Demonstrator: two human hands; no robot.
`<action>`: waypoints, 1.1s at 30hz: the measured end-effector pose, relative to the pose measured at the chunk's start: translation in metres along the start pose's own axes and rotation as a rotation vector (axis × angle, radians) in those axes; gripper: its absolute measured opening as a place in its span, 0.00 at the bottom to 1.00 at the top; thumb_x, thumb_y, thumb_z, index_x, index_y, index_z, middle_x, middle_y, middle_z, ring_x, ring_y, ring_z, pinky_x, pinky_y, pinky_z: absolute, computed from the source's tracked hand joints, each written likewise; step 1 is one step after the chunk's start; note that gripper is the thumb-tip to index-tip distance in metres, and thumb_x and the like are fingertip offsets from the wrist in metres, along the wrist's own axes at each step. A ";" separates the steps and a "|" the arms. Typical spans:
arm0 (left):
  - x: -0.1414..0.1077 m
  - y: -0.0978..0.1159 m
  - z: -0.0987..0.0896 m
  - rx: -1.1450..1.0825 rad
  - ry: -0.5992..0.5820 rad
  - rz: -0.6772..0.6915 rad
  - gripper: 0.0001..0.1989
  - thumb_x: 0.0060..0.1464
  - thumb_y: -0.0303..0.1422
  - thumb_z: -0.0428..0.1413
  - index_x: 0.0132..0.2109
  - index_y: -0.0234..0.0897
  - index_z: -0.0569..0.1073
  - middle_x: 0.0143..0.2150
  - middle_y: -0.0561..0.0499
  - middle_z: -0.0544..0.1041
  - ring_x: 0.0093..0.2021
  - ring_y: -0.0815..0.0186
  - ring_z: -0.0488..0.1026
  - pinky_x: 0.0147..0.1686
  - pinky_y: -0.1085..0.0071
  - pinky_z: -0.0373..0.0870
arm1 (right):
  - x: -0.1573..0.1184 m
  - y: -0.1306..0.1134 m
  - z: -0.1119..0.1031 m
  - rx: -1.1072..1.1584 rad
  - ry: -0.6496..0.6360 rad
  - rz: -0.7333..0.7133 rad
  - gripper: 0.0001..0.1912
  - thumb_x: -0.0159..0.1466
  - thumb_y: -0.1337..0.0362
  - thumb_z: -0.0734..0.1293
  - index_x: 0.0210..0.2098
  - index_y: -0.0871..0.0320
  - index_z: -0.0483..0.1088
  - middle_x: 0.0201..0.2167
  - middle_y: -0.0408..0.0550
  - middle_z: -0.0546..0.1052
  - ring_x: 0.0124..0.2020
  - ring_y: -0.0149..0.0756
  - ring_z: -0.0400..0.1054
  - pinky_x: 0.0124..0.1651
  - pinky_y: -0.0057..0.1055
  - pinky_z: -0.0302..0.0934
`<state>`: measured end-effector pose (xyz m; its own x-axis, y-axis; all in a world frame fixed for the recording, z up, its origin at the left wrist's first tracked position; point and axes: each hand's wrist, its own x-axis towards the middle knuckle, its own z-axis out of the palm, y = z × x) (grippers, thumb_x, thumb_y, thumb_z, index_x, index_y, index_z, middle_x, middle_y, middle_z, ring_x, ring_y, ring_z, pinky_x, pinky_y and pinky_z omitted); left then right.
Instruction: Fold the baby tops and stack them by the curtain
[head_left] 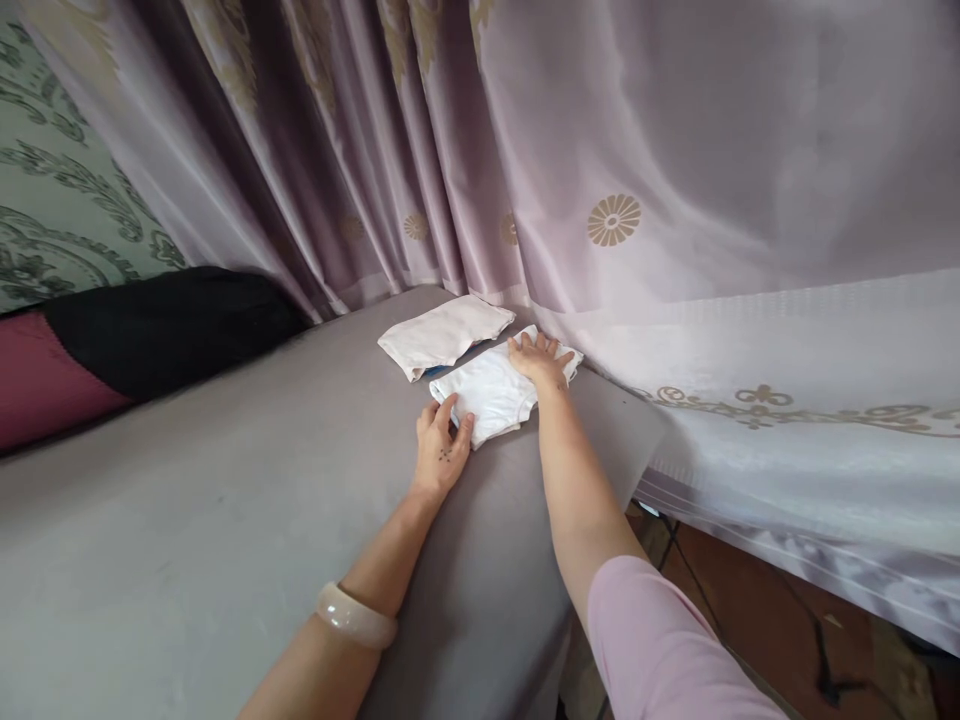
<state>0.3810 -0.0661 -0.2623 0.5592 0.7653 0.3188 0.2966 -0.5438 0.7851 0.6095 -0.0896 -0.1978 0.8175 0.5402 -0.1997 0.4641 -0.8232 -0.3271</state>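
Note:
A folded white garment (491, 392) lies on the grey-covered bed or table, near its far corner. My right hand (540, 362) rests flat on the garment's far right part, fingers spread. At its near left edge, my left hand (442, 440) touches the cloth with fingertips and thumb apart, and nothing shows gripped between them. Just behind lies a folded stack of off-white cloth (446, 335), apart from both hands, with a bit of blue showing beneath its near edge.
Purple and white curtains (675, 150) hang along the far and right sides. A black and maroon rolled or padded item (172, 330) lies at the left. The grey cover (225, 530) ends at the right, above a reddish floor (772, 620) with dark cables.

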 end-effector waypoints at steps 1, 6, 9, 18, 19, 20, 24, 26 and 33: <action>0.000 0.000 0.000 0.001 0.001 0.002 0.24 0.60 0.44 0.52 0.58 0.37 0.71 0.55 0.38 0.69 0.53 0.56 0.69 0.52 0.58 0.69 | 0.000 0.000 0.000 -0.001 0.007 0.001 0.35 0.71 0.45 0.42 0.72 0.51 0.45 0.74 0.50 0.39 0.73 0.56 0.26 0.66 0.67 0.19; 0.004 0.002 0.003 0.042 0.021 0.021 0.27 0.61 0.42 0.51 0.62 0.32 0.65 0.54 0.36 0.70 0.55 0.52 0.67 0.55 0.54 0.66 | -0.003 0.001 -0.002 0.016 0.059 -0.022 0.33 0.71 0.47 0.42 0.71 0.51 0.50 0.74 0.51 0.44 0.73 0.57 0.30 0.66 0.67 0.23; 0.005 0.003 0.006 0.061 0.031 0.005 0.27 0.61 0.41 0.50 0.63 0.30 0.64 0.54 0.34 0.69 0.56 0.50 0.66 0.55 0.53 0.66 | -0.006 0.001 -0.004 0.034 0.080 -0.031 0.33 0.71 0.48 0.41 0.70 0.52 0.52 0.73 0.53 0.44 0.73 0.55 0.32 0.67 0.66 0.26; 0.008 0.012 0.008 0.156 0.015 -0.062 0.25 0.61 0.39 0.50 0.62 0.31 0.65 0.49 0.36 0.70 0.52 0.51 0.67 0.56 0.54 0.63 | -0.056 -0.026 0.002 -0.067 0.071 -0.224 0.35 0.71 0.48 0.43 0.72 0.59 0.45 0.74 0.58 0.41 0.73 0.52 0.30 0.69 0.61 0.30; 0.008 0.013 0.007 0.163 -0.003 -0.074 0.25 0.62 0.38 0.49 0.62 0.31 0.65 0.50 0.36 0.70 0.52 0.52 0.66 0.57 0.55 0.63 | -0.065 -0.029 0.006 -0.086 0.059 -0.278 0.36 0.71 0.48 0.43 0.72 0.59 0.45 0.74 0.58 0.40 0.73 0.54 0.30 0.69 0.61 0.31; 0.008 0.015 0.007 0.171 -0.020 -0.087 0.24 0.62 0.37 0.47 0.62 0.31 0.64 0.51 0.36 0.70 0.52 0.52 0.66 0.57 0.56 0.62 | -0.074 -0.030 0.010 -0.110 0.045 -0.322 0.35 0.71 0.48 0.44 0.72 0.58 0.45 0.74 0.58 0.40 0.73 0.54 0.30 0.68 0.61 0.32; 0.011 0.017 0.006 0.194 -0.105 -0.100 0.23 0.58 0.27 0.47 0.60 0.28 0.65 0.53 0.34 0.70 0.53 0.53 0.66 0.56 0.58 0.63 | -0.094 -0.032 0.028 -0.205 0.063 -0.373 0.36 0.70 0.46 0.43 0.71 0.57 0.50 0.74 0.58 0.42 0.73 0.61 0.31 0.65 0.68 0.33; 0.015 0.015 0.005 0.207 -0.133 -0.071 0.23 0.56 0.27 0.49 0.59 0.27 0.65 0.54 0.33 0.71 0.53 0.52 0.67 0.56 0.57 0.64 | -0.094 -0.032 0.037 -0.191 0.130 -0.372 0.38 0.69 0.45 0.41 0.70 0.57 0.52 0.73 0.58 0.43 0.72 0.64 0.32 0.64 0.71 0.33; 0.010 0.006 -0.034 0.095 -0.253 0.008 0.16 0.58 0.31 0.55 0.53 0.37 0.73 0.48 0.40 0.75 0.49 0.56 0.73 0.49 0.62 0.72 | -0.060 -0.016 0.066 -0.142 0.320 -0.493 0.43 0.65 0.37 0.45 0.69 0.55 0.56 0.70 0.66 0.52 0.69 0.75 0.40 0.55 0.82 0.37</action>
<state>0.3617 -0.0501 -0.2365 0.7340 0.6570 0.1721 0.3564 -0.5882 0.7259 0.5303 -0.0968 -0.2414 0.5465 0.8027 0.2389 0.8372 -0.5165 -0.1797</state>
